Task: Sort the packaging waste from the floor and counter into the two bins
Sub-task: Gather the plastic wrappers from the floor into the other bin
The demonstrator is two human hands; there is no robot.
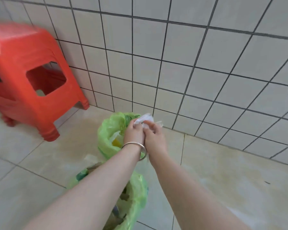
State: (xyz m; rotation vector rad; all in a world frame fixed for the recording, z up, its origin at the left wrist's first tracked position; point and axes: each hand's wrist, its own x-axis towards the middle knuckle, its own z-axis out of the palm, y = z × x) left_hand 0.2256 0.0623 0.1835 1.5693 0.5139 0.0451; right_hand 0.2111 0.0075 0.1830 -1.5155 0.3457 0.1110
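crumpled white plastic (144,119) pinched betw. left hand (133,132) & right hand (154,136), fingers curled, held over far green-lined bin (106,131); near green-lined bin (136,196) below forearms.

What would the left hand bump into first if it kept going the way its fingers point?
Likely the tiled wall. The left hand, holding white plastic above the far bin, points past its rim; depth is unclear.

A wall (189,55) of pale square tiles with dark grout lines runs across the back and meets the floor (231,171) of larger light tiles, stained yellowish in patches. A stack of red plastic stools (23,67) stands at the left, close against the wall. The light is soft and even.
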